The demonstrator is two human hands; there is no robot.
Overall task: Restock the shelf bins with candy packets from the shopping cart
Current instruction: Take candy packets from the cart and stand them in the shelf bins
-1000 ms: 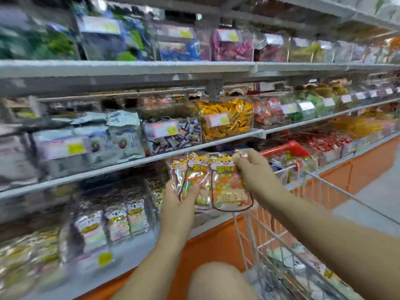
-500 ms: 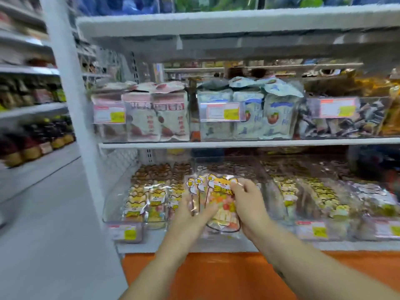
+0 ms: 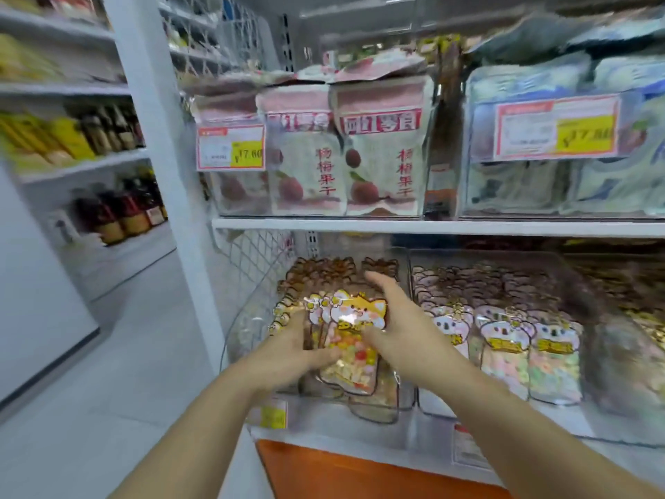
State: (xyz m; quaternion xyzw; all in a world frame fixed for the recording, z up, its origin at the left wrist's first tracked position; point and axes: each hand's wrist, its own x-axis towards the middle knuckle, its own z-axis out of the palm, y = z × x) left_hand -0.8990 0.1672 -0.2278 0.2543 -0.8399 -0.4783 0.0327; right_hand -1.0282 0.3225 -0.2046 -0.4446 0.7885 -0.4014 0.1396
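Observation:
A small bunch of clear candy packets (image 3: pixel 351 340) with cat-shaped yellow tops is held upright at the front of a clear shelf bin (image 3: pixel 241 329) on the lower shelf. My left hand (image 3: pixel 288 354) grips the bunch from the left, fingers curled round its lower part. My right hand (image 3: pixel 403 333) lies against the right side, fingers straight and reaching back toward the rows of similar packets (image 3: pixel 324 271) in the bin, thumb on the front packet. The shopping cart is out of view.
A neighbouring bin holds koala-topped packets (image 3: pixel 503 340). The shelf above carries white and red fruit bags (image 3: pixel 381 149) and price tags (image 3: pixel 230 147). A white upright post (image 3: pixel 162 138) stands left, then aisle floor (image 3: pixel 118 354) and bottle shelves (image 3: pixel 118 210). The shelf base is orange (image 3: pixel 342 473).
I have turned left from the cart and closed in on the lower bin. The packets went down into its front, and my right hand's fingers have straightened from their pinch on the top.

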